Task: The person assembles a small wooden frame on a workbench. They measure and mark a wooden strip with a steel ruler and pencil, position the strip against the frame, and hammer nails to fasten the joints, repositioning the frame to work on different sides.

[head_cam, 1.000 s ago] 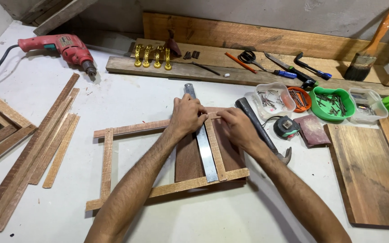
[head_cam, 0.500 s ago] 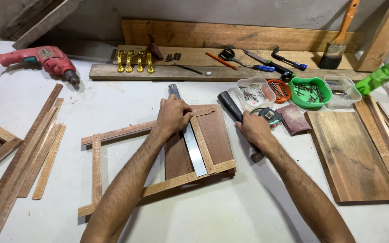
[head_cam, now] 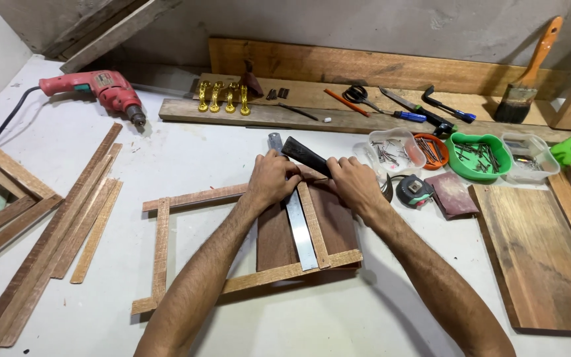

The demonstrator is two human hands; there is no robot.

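A light wooden strip frame lies flat on the white table, with a dark wood panel under its right half. A steel ruler runs lengthwise over the panel beside a light strip. My left hand presses down on the ruler's upper end and the frame's top strip, fingers curled. Just to its right, my right hand grips a long dark tool whose black end points up-left across the top of the frame. The tool's other end is hidden under that hand.
Loose wood strips lie left, a red drill back left. Gold handles, scissors and a paintbrush sit on back planks. Nail tubs, a green bowl, tape measure and a wide board are right.
My right hand left the frame, reached right to the dark tool lying beside it, and has brought it back over the frame's top. My left hand stayed on the ruler.
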